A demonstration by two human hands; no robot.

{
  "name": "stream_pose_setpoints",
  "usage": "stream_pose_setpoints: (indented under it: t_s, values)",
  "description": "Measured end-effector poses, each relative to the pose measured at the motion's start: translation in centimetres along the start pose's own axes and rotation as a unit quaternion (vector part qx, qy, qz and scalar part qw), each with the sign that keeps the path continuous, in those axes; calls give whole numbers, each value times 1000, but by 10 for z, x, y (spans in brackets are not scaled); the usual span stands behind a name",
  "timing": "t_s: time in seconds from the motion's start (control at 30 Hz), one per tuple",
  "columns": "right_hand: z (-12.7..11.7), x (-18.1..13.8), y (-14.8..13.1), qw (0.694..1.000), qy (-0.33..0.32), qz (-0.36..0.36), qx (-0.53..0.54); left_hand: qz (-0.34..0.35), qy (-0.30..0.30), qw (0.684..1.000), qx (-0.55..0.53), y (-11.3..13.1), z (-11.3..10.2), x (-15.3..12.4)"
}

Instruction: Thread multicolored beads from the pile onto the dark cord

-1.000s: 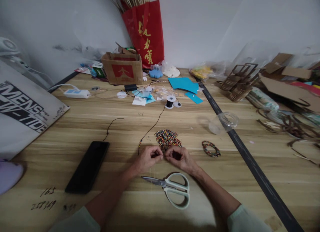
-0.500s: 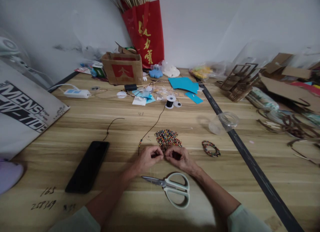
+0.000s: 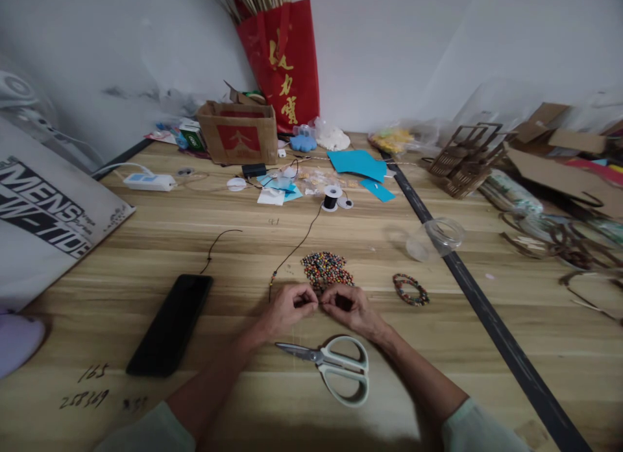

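Observation:
My left hand (image 3: 287,308) and my right hand (image 3: 349,307) rest on the wooden table (image 3: 243,244), fingertips pinched together and meeting at one spot. Between them runs a thin black thread (image 3: 296,246) that leads back to a black spool (image 3: 331,198); a few beads sit on it near my left hand. The left fingers pinch the thread. What the right fingers pinch is too small to name. A heap of coloured beads (image 3: 325,269) lies just beyond my knuckles.
Pale-handled scissors (image 3: 335,368) lie in front of my wrists. A black phone (image 3: 171,323) lies to the left, a finished bead bracelet (image 3: 411,290) and a tipped clear jar (image 3: 435,238) to the right. Boxes, blue paper and a red bag (image 3: 285,59) crowd the back.

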State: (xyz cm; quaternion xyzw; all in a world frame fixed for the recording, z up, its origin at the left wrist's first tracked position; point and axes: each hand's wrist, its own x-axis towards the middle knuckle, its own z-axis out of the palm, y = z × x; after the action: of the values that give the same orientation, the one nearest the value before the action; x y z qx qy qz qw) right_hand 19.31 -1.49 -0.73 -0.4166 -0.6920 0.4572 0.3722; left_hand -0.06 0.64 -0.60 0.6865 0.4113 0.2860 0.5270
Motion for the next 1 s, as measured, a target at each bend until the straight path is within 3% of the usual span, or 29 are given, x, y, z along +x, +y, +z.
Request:
stream_pose_setpoints:
  t_s: [1.0]
  values:
    - [2,0,-1,1000,10,10,3,-1,-8,1000,-24,-2,1,1]
